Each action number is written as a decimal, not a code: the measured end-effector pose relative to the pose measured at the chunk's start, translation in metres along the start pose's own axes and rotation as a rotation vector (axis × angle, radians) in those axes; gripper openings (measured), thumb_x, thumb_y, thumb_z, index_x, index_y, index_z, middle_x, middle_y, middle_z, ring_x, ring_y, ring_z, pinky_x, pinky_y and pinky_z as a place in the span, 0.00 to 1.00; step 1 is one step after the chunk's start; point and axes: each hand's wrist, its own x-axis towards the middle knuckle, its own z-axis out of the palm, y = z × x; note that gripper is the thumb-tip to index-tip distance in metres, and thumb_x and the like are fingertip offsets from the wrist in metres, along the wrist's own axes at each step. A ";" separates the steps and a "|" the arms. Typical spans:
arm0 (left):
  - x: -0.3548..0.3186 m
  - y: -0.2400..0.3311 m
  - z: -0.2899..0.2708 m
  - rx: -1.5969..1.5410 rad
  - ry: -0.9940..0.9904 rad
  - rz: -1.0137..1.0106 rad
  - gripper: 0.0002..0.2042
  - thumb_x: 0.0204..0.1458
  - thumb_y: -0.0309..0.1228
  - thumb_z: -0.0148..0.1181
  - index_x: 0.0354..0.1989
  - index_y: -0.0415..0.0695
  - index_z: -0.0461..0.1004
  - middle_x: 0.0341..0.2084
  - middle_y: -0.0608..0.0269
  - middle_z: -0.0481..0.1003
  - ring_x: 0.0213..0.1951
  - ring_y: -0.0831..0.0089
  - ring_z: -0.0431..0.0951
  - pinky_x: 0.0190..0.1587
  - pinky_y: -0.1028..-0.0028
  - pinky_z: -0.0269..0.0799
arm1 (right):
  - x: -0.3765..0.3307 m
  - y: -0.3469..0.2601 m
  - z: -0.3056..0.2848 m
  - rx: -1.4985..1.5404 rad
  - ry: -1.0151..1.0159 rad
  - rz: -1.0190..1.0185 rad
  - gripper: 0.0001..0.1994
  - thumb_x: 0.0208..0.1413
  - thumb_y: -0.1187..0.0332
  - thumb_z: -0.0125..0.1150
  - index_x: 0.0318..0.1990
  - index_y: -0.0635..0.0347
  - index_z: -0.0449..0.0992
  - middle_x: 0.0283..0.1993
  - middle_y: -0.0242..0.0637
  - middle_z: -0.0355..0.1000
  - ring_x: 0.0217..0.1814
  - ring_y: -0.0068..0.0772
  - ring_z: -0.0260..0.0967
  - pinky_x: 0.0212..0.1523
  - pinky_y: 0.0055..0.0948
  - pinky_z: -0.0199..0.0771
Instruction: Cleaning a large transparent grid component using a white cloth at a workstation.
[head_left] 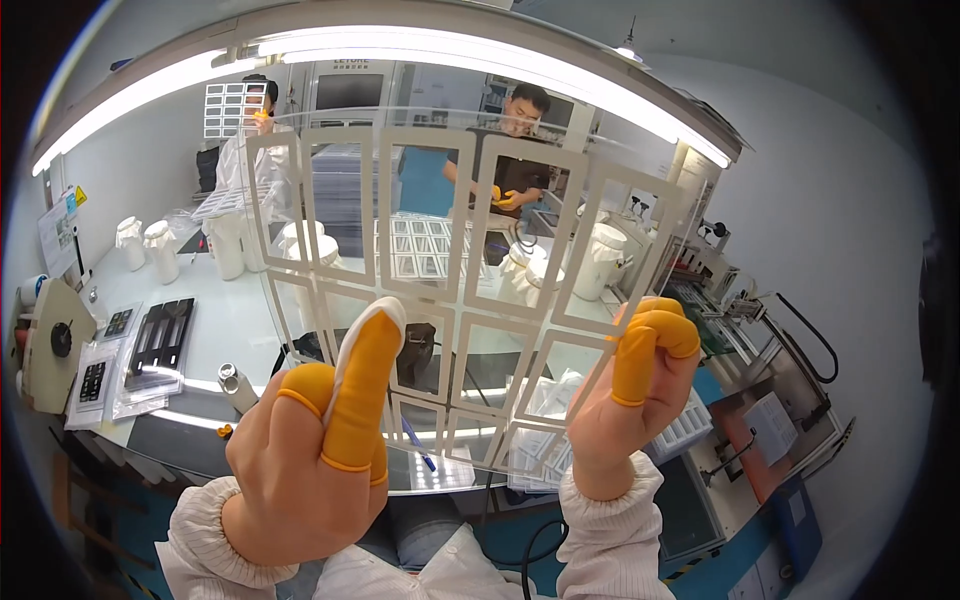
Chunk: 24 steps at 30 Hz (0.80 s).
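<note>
Upright in front of me stands a large clear sheet (540, 325) printed with rows of white rectangular frames. My right hand (640, 380), in orange finger cots, is closed on its lower right edge, fingers curled. My left hand (310, 450) is raised before the sheet's lower left part, with the index finger stretched upward and the other fingers folded in. A thin white piece (345, 360) runs along that finger and around its tip, pinched against it; its kind cannot be made out. Whether the fingertip touches the sheet is unclear.
White cloth-topped jars (162, 250) stand on the glass table (200, 345). Black panels (160, 340) lie at left, near a metal cylinder (237, 387). A blue pen (418, 445) lies near the front edge. Two people work across the table. Machinery (725, 270) stands at right; a lamp (480, 42) arches overhead.
</note>
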 end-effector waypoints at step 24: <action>-0.020 -0.031 -0.016 0.064 0.127 -0.157 0.28 0.29 0.16 0.51 0.48 0.32 0.66 0.24 0.60 0.64 0.17 0.73 0.64 0.18 0.80 0.61 | 0.005 0.009 -0.027 0.056 0.083 0.115 0.09 0.54 0.69 0.51 0.41 0.63 0.67 0.39 0.35 0.67 0.42 0.24 0.63 0.51 0.29 0.58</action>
